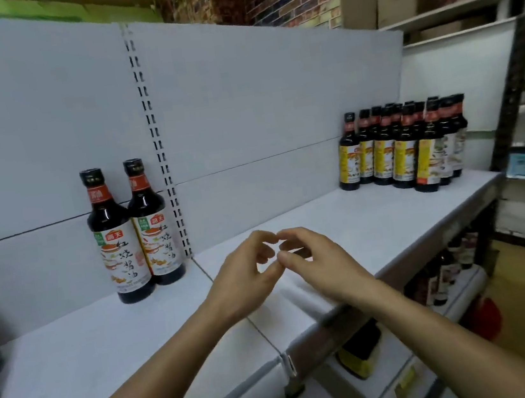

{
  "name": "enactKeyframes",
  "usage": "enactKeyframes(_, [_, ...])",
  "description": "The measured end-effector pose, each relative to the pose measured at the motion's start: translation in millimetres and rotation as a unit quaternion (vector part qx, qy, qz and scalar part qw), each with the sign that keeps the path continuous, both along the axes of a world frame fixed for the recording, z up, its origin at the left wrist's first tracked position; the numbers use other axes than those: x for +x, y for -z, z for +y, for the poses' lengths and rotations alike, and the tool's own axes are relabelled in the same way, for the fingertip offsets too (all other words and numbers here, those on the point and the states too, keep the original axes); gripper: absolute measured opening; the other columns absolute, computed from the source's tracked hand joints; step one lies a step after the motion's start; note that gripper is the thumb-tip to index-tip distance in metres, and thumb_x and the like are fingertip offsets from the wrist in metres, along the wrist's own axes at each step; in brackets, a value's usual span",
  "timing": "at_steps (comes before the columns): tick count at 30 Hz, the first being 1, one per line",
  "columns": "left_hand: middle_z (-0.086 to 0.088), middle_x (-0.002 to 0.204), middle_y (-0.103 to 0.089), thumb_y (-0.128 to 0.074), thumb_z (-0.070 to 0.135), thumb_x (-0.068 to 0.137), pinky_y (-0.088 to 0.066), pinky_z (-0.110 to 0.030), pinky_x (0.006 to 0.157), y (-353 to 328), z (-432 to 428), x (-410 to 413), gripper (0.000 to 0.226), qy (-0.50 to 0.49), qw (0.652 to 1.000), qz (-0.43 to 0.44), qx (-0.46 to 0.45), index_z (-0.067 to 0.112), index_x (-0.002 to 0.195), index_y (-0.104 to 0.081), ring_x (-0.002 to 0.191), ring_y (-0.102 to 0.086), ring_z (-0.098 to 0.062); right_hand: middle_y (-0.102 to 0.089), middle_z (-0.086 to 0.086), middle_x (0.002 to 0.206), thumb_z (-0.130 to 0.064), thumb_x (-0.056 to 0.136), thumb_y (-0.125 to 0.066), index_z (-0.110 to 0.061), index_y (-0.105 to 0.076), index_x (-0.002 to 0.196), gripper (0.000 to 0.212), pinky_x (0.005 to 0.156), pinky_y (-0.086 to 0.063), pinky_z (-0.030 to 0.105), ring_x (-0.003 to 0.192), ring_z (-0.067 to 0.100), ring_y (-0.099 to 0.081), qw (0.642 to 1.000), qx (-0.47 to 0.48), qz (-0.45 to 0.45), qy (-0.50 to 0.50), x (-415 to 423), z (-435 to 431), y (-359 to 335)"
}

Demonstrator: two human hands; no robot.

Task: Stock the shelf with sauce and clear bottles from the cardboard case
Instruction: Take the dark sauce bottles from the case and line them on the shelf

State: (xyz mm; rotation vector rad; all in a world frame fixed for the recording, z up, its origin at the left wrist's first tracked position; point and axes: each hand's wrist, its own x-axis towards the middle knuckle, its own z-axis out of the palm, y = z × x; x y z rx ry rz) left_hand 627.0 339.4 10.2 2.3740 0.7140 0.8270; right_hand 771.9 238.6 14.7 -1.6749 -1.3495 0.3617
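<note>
Above the front of the shelf (77, 373), the left hand (248, 279) and right hand (318, 266) are held fingertip to fingertip, each grip curled and empty. Farther back, two sauce bottles (121, 240) are stood side by side against the back panel (242, 108); a cluster of sauce bottles (405, 150) is seen at the shelf's far right end.

Head view looks down, near the shelf (75, 357).
</note>
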Motion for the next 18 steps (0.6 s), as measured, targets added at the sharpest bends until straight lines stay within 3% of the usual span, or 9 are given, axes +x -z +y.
enactKeyframes(4, [0.012,0.116,-0.066,-0.062,0.037,0.098,-0.055,-0.028,0.092,2,-51,56,0.03,0.064,0.997,-0.032,-0.021,0.035,0.127,-0.054,0.109,-0.064,-0.005,-0.064,-0.018,0.123,-0.034,0.1,-0.06,-0.035,-0.056,0.136,0.035,0.093,-0.05,0.018,0.111,-0.003,-0.061,0.998,0.011,-0.01,0.057,47,-62,5])
enactKeyframes(9, [0.012,0.117,-0.067,-0.066,0.035,0.096,-0.057,-0.028,0.088,32,-118,132,0.032,0.148,0.985,-0.036,-0.079,0.035,0.126,-0.055,0.104,-0.064,0.001,-0.064,-0.016,0.123,-0.035,0.1,-0.061,-0.035,-0.057,0.137,0.037,0.1,-0.053,0.032,0.114,0.003,-0.061,0.99,-0.02,-0.004,0.142,115,-150,37])
enactKeyframes(12, [0.012,0.12,-0.063,-0.064,0.037,0.098,-0.054,-0.03,0.095,64,-159,179,0.035,0.194,0.977,0.012,-0.087,0.033,0.13,-0.053,0.11,-0.061,-0.002,-0.06,-0.012,0.131,-0.041,0.102,-0.057,-0.036,-0.053,0.141,0.039,0.098,-0.051,0.029,0.12,0.006,-0.058,0.981,-0.069,0.014,0.18,153,-205,63])
enactKeyframes(16, [0.012,0.121,-0.06,-0.061,0.038,0.1,-0.052,-0.021,0.089,112,-214,229,0.032,0.225,0.964,0.06,-0.128,0.034,0.13,-0.051,0.111,-0.059,-0.004,-0.062,-0.01,0.13,-0.041,0.102,-0.057,-0.031,-0.054,0.141,0.041,0.093,-0.053,0.026,0.115,0.002,-0.059,0.97,-0.102,0.04,0.217,192,-268,105])
enactKeyframes(18, [0.009,0.127,-0.059,-0.061,0.037,0.101,-0.053,-0.029,0.096,135,-240,250,0.039,0.245,0.953,0.08,-0.157,0.028,0.137,-0.05,0.118,-0.059,-0.01,-0.062,-0.012,0.129,-0.043,0.102,-0.057,-0.032,-0.052,0.141,0.041,0.098,-0.054,0.032,0.115,0.0,-0.059,0.965,-0.12,0.067,0.223,205,-295,124])
